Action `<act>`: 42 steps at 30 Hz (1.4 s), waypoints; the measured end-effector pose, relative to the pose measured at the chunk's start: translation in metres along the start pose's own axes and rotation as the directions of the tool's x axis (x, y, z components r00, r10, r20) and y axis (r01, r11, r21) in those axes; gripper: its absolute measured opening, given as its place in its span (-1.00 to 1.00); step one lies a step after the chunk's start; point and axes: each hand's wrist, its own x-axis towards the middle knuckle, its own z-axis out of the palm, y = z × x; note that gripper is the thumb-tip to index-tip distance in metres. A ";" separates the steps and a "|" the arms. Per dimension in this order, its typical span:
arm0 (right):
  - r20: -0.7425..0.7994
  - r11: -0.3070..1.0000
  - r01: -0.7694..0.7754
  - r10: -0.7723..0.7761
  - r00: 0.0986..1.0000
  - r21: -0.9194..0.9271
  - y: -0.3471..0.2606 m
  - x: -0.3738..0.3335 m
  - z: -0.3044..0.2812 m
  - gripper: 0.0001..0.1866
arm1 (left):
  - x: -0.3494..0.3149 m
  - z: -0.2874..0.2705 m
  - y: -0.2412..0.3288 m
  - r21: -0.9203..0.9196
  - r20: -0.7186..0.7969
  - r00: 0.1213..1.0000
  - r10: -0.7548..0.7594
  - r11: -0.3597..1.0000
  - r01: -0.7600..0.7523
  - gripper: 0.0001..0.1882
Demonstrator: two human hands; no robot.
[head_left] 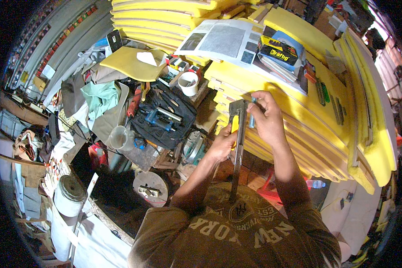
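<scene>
My left hand (pixel 222 145) is wrapped around a stapler-like tool (pixel 240 134) with a dark square head, a yellow part by my fingers and a long narrow bar. The tool is held upright in front of my chest, its bar running down toward my shirt. Beside the tool's head, my right hand (pixel 268 117) pinches a slim blue strip (pixel 252 119) between thumb and fingers. The strip is close to the bar; whether they touch I cannot tell. What the strip is made of does not show.
Yellow foam-covered panels (pixel 295 147) are stacked ahead and to the right, with a yellow-black box (pixel 278 50) and a printed sheet (pixel 223 40) on top. Leftward, a cluttered bench holds a blue tool (pixel 158 119), a white cup (pixel 188 84) and a clear pitcher (pixel 121 138).
</scene>
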 end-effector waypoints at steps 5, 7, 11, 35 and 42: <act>-0.069 0.994 0.094 -0.090 0.994 0.052 0.020 0.004 0.014 -0.73 | 0.002 -0.001 0.000 -0.019 0.034 0.998 -0.048 0.999 0.049 -0.69; -0.087 0.991 0.112 -0.118 0.989 -0.071 0.019 0.001 0.016 -0.74 | 0.002 0.000 0.001 -0.020 0.024 0.998 -0.065 0.998 0.065 -0.67; -0.097 0.961 0.196 -0.218 0.971 -0.197 0.015 0.000 0.018 -0.80 | -0.001 -0.001 0.000 -0.138 0.046 0.994 -0.100 0.985 0.106 -0.77; 0.158 0.178 -0.269 0.472 0.867 0.947 0.089 -0.051 0.040 -0.71 | 0.006 0.003 0.021 0.920 0.089 0.903 0.421 0.313 -0.236 -0.72; 0.256 -0.119 -0.227 0.429 0.866 0.967 0.098 -0.051 0.070 -0.66 | 0.008 0.017 0.041 0.981 0.133 0.929 0.346 -0.182 -0.072 -0.74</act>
